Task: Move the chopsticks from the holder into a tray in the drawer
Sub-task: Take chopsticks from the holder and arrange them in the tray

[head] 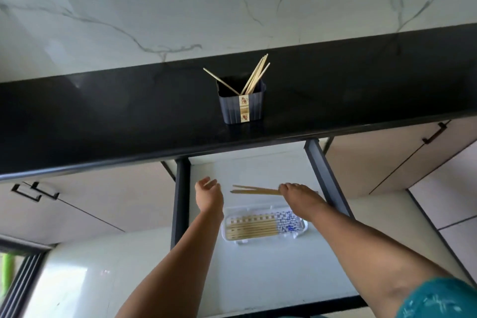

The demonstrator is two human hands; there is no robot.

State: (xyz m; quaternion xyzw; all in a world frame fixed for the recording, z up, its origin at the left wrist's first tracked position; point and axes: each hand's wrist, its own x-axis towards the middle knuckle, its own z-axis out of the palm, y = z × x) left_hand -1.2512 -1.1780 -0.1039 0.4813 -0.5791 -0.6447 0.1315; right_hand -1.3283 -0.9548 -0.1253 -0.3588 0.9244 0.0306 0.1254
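Two chopsticks (255, 190) are pinched in my right hand (296, 195), hovering over the open drawer (258, 168) just behind the tray (304, 227). Left hand (208, 192) is loose, holding nothing. I'd bring the pair down parallel to the ones already lying in the tray. More remain in the holder (241, 107) up on the tabletop (103, 116).

no words, brands or numbers can be read anywhere in the view. the nearest thing to a label is a cream paper strip (244, 108) running down the front of the dark ribbed chopstick holder (232, 107), printed with small reddish figures too blurred to tell whether any of it is lettering.
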